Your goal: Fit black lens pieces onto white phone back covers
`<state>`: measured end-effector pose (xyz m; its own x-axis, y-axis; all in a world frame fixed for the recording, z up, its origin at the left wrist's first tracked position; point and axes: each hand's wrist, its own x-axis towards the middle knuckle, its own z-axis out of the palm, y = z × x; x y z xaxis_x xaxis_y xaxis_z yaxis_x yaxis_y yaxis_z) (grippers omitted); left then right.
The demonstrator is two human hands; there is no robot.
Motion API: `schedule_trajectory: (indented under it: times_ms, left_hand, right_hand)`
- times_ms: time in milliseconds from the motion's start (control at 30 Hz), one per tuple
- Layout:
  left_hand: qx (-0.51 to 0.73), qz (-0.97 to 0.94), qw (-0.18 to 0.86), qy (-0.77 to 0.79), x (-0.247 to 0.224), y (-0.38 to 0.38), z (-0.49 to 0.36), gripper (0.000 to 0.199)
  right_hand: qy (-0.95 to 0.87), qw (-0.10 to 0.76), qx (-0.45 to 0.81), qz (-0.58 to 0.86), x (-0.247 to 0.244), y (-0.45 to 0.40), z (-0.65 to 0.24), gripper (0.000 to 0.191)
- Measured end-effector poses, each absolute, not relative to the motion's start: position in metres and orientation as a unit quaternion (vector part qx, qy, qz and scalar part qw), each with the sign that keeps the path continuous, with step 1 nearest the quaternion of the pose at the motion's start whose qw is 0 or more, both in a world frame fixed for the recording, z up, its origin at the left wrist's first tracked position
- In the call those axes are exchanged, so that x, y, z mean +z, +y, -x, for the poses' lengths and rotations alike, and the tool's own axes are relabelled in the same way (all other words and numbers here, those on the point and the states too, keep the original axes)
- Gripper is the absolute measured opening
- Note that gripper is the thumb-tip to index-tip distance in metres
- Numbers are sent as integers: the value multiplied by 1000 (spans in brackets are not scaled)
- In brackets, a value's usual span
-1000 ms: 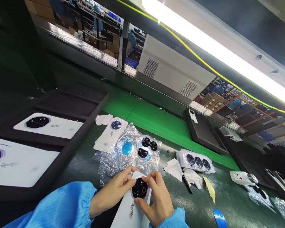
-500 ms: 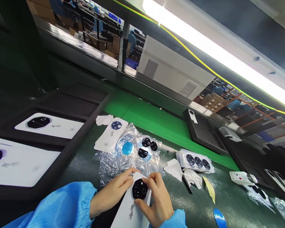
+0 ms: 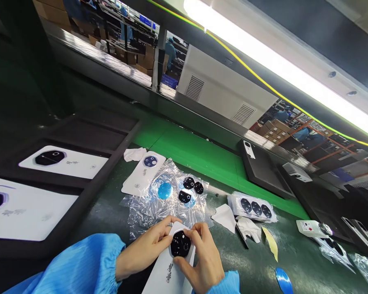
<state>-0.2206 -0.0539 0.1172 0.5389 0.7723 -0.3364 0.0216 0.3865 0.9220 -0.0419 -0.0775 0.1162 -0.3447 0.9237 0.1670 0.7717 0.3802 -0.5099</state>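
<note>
A white panel [image 3: 172, 267] with a round black disc [image 3: 180, 243] near its top lies between my two hands at the bottom centre. My left hand [image 3: 147, 247] grips the panel's upper left edge, thumb beside the disc. On the right, my right hand [image 3: 202, 257] has its index finger and thumb at the disc's right and lower rim. Beyond them, clear plastic film [image 3: 141, 214] carries several black discs [image 3: 184, 196] and a blue round film [image 3: 164, 190]. A stack of white panels [image 3: 137, 179] stands at its left.
A black tray [image 3: 110, 167] at left holds two white panels [image 3: 88, 168]. Right of the hands lie crumpled white paper [image 3: 225, 217], a wrapped pack of discs [image 3: 237, 204], a yellow slip [image 3: 271, 244], a blue film piece [image 3: 283, 281] and a white bottle [image 3: 309, 229]. Black trays [image 3: 265, 175] stand behind.
My left thumb has shifted slightly at the panel's edge. Otherwise both hands and the panel are almost where they were.
</note>
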Motion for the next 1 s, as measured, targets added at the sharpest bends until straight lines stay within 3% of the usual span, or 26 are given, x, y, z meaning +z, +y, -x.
schedule_trajectory:
  times_ms: [600,1000]
  left_hand:
    - [269,-463,746,395,121,-55,221,52]
    - [258,-457,754,396,125,-52,221,54]
  right_hand:
    - [-822,175,195,505,121,-76,36,53]
    - [-794,212,184,540,121,-80,46,52]
